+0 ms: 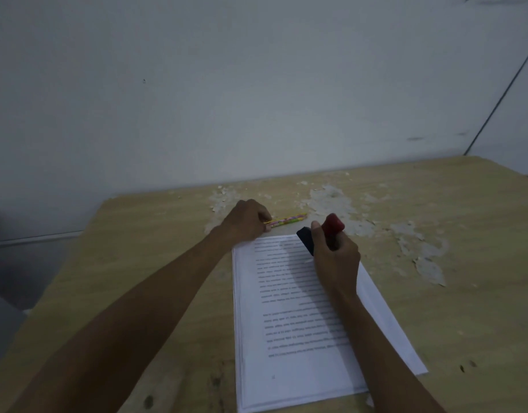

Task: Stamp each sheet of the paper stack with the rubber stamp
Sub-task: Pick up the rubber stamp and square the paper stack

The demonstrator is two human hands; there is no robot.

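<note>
Here, a scuffed wooden table (pixel 435 308) meets a pale wall (pixel 256 84).

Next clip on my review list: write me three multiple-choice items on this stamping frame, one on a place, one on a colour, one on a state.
1. Where does the striped pencil lie?
A. On the paper stack
B. On the table beyond the stack's far edge
C. On the floor

2. What colour is the rubber stamp's handle?
A. Red
B. Green
C. White

3. What is the right hand doing?
A. Resting flat on the table
B. Turning a sheet
C. Gripping the stamp over the paper stack's far right corner

Answers:
1 B: it lies on the table by the left hand.
2 A: the knob above the fingers is red.
3 C: the fingers curl round the handle.
</note>
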